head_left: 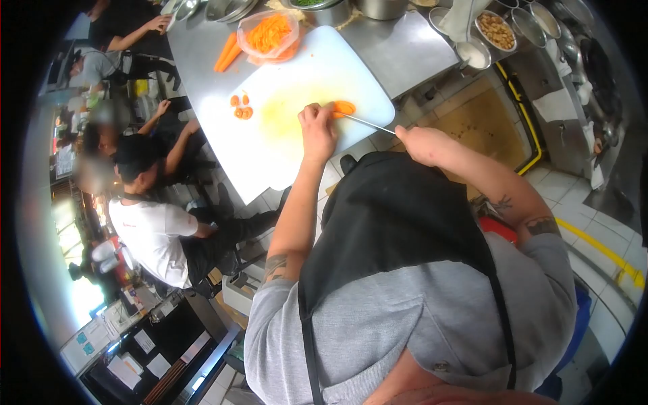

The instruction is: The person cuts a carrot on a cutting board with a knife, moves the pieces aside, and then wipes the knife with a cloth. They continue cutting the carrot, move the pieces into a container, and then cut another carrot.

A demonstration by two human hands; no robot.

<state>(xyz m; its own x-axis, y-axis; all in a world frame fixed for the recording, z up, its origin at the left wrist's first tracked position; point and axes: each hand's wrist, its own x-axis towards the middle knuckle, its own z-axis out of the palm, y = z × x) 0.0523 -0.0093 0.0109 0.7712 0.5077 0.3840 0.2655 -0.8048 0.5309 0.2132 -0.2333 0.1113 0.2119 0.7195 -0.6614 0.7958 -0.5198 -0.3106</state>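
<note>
Apron: black cloth apron (391, 223) over a grey shirt, closest to the lens.
Left hand: left hand (317, 131), fingers curled down onto the orange carrot piece (344, 108), steadying it for the blade.
Right hand: right hand (422, 145), fingers closed round the thin steel knife (368, 123), blade at the carrot.
Board: white plastic cutting board (297, 88) on the steel desk (398, 47); round carrot slices (241, 108) lie apart, clear of the cutting.
Room: crowded kitchen, tiled floor (574, 202), other people to the left.

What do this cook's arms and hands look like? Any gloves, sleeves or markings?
The left hand and right hand are bare, without gloves. Short grey sleeves of a T-shirt end near the elbows, leaving the forearms uncovered. A dark tattoo sits by the left elbow, and more dark tattoos mark the right forearm. A black apron is worn over the shirt.
</note>
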